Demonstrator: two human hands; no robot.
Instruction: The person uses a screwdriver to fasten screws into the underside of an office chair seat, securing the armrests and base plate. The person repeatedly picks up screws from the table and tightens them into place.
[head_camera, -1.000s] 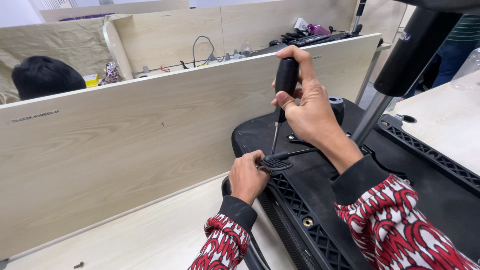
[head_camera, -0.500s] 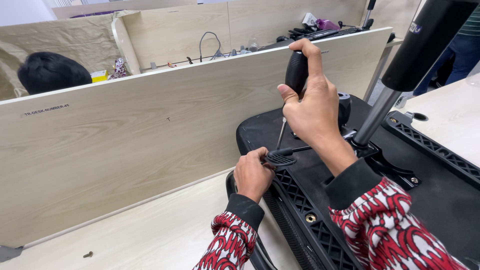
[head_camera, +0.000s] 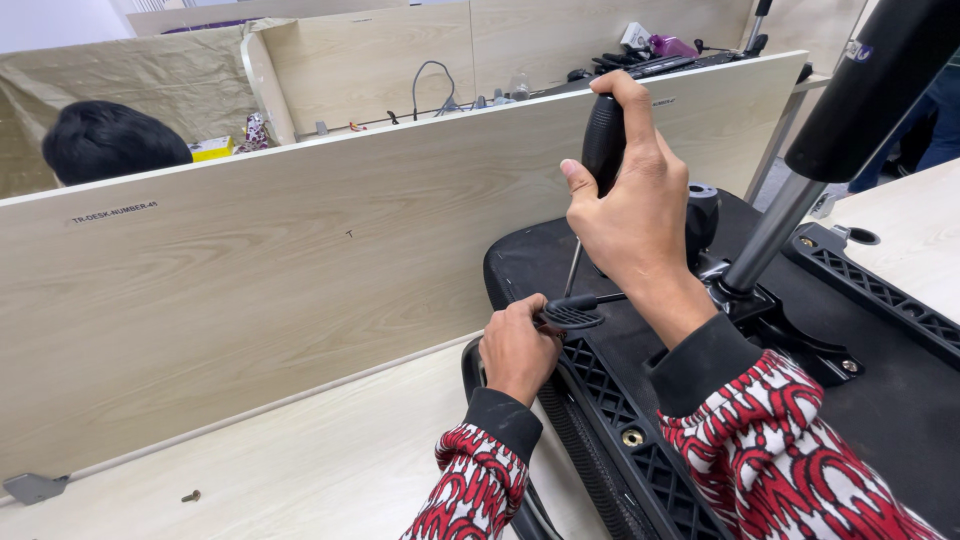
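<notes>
Wooden divider (head_camera: 300, 270) blocks far side; chair column (head_camera: 770, 230) crowds right; bare desk (head_camera: 300, 470) open left.

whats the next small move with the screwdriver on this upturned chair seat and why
Probably turn the black-handled screwdriver while pressing down. The right hand grips its handle upright, with the shaft running down to the black plastic underside of the chair seat. The left hand steadies the spot beside a small black paddle lever. The tip itself is hidden.

Bright, even indoor light, soft shadows, sharp focus, slight wide-angle stretch
</notes>
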